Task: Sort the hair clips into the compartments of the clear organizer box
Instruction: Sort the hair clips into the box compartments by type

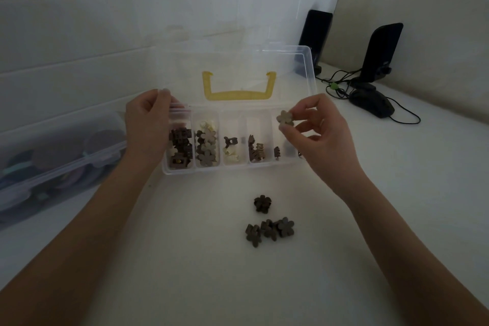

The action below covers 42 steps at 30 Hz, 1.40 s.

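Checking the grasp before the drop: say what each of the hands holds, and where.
Right hand pinches a flower-shaped hair clip by its edges. Left hand grips the organizer box at its left end.

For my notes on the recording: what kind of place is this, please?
Probably a home or office desk set against a tiled wall. A computer mouse and two dark speakers stand at the back of the white table, beside the clear organizer box.

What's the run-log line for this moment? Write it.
right hand pinches flower clip | left hand steadies organizer box | loose flower clips
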{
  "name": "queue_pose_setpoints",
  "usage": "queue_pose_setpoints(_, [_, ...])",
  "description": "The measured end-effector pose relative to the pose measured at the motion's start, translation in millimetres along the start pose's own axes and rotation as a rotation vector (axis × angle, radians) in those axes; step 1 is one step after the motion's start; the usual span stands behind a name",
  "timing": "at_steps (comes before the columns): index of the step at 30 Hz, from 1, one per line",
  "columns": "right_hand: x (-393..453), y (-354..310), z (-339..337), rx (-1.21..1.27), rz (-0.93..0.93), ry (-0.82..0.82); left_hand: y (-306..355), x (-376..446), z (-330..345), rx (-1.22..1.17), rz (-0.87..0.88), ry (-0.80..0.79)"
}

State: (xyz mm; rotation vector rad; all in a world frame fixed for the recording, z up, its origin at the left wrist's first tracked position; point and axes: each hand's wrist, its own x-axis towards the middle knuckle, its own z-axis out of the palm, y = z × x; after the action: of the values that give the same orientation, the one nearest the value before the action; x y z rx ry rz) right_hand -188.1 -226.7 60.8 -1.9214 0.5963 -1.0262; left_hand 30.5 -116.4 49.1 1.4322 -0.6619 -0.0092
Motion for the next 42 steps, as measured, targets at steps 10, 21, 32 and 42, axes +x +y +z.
queue_pose_setpoints(10, [-11, -18, 49, -0.258, -0.346, -0.2, 0, -1, 1, -0.007, 0.005, 0.001])
queue_pose_setpoints(21, [2, -21, 45, -0.379, -0.398, -0.36, 3, -2, 2, -0.022, -0.039, 0.006])
queue_pose_setpoints(32, [-9, -7, -5, -0.472, 0.121, -0.887, 9, -4, 0, -0.042, -0.058, 0.006])
queue_pose_setpoints(42, [-13, -8, -2, -0.274, 0.111, -0.758, 3, -2, 0, -0.015, -0.057, 0.008])
